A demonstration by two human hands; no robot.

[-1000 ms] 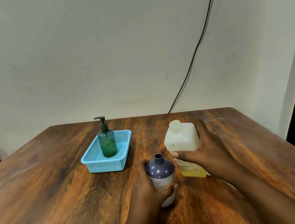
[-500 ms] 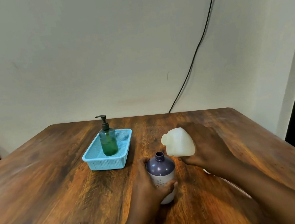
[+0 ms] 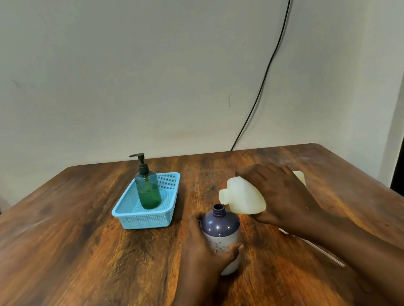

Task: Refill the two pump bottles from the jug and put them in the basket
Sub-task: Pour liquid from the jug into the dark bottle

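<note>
A person's left hand (image 3: 204, 249) is wrapping its fingers and thumb around a purple pump bottle (image 3: 222, 235) standing upright near the middle of the wooden tabletop (image 3: 51, 255), toward its near edge. The bottle is showing a dark purple shoulder, a pale lower body with a small printed pattern, and an uncapped neck. The right hand (image 3: 281, 193) is gripping a cream-white plastic jug (image 3: 243, 196), fingers curled over its top, holding it tipped sideways with its open spout just above and beside the bottle's mouth. Farther back, left of centre, a light blue mesh basket (image 3: 150, 217) is holding a green pump bottle (image 3: 148, 189), upright, translucent, its dark pump fitted. A thin clear tube (image 3: 323, 252) is lying on the tabletop under the right forearm
</note>
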